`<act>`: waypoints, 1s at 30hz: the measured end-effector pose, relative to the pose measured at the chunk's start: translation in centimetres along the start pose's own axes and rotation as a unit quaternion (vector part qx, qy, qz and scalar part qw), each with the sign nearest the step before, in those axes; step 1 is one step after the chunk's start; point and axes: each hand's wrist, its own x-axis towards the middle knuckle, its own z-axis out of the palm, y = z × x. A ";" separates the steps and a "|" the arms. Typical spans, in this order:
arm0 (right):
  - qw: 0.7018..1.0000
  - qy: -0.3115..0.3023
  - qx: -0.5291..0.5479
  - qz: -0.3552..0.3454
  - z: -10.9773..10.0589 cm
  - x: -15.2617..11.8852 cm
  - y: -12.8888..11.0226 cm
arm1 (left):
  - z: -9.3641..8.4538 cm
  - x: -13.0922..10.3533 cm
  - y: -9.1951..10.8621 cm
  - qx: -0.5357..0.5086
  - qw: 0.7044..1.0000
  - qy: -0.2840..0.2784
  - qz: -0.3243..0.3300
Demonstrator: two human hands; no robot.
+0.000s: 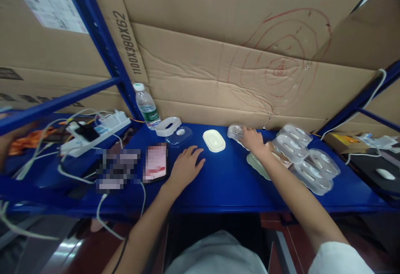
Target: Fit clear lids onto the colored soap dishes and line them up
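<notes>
My left hand (186, 166) rests on the blue tabletop with its fingers spread and nothing in them. Ahead of it lie a cream oval dish (214, 140), a clear oval lid (178, 137) with a round label, and a white oval piece with a long slot (168, 126). My right hand (252, 140) has its fingers curled over the right end of a clear plastic cover (235, 131); the fingertips are partly hidden. Under my right forearm are a pale green scalloped tray (258, 165) and a beige tray (277, 154), both partly covered.
Several clear lidded cases (292, 147) are grouped on the right. A water bottle (146, 107) stands at the back left. A phone (155, 162) lies beside my left hand, with cables and a power strip (96, 134) further left. Cardboard (200, 70) walls the back.
</notes>
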 end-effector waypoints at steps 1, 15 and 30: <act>1.000 -0.003 0.000 -0.001 0.0 0.1 0.2 | 0.0 0.8 0.4 0.004 1.000 -0.002 0.001; 0.991 -0.093 0.050 -0.087 0.1 5.1 3.8 | 2.3 5.2 2.3 -0.036 0.999 0.026 0.018; 0.997 -0.065 0.026 0.016 1.2 1.0 3.4 | 2.4 5.2 1.5 -0.013 0.998 0.052 -0.037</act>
